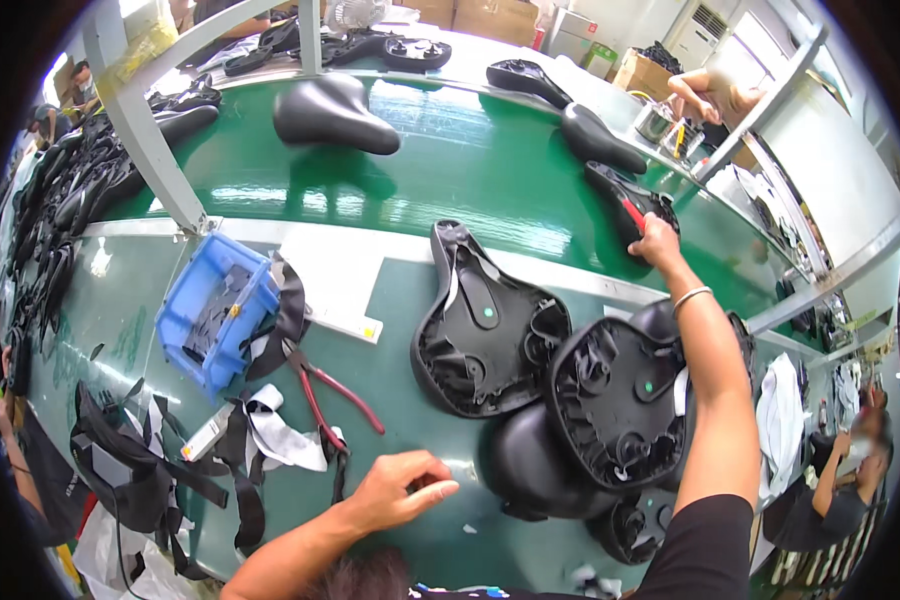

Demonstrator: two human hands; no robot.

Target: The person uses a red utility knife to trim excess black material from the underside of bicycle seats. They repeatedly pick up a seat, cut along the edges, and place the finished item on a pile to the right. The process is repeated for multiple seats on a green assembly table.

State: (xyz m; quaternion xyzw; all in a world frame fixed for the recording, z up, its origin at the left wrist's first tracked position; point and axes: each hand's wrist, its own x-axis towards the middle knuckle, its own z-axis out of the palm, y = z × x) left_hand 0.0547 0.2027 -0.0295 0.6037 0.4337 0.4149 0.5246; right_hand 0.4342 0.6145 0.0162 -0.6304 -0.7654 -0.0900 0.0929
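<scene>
My right hand reaches out over the green belt, closed on a slim red-handled tool; its other end is hidden. Just beyond the fingers, a black bicycle saddle lies underside up, and I cannot tell whether the hand touches it. My left hand is loosely curled above the bench, with nothing visible in it. Between my arms rest an upturned saddle and another upturned saddle stacked on a black saddle. Red-handled pliers lie left of them.
A blue bin of small dark pieces sits on the bench, near a black pouch with straps. More saddles ride the green belt. A metal post rises at left beside a saddle pile. Other people work around.
</scene>
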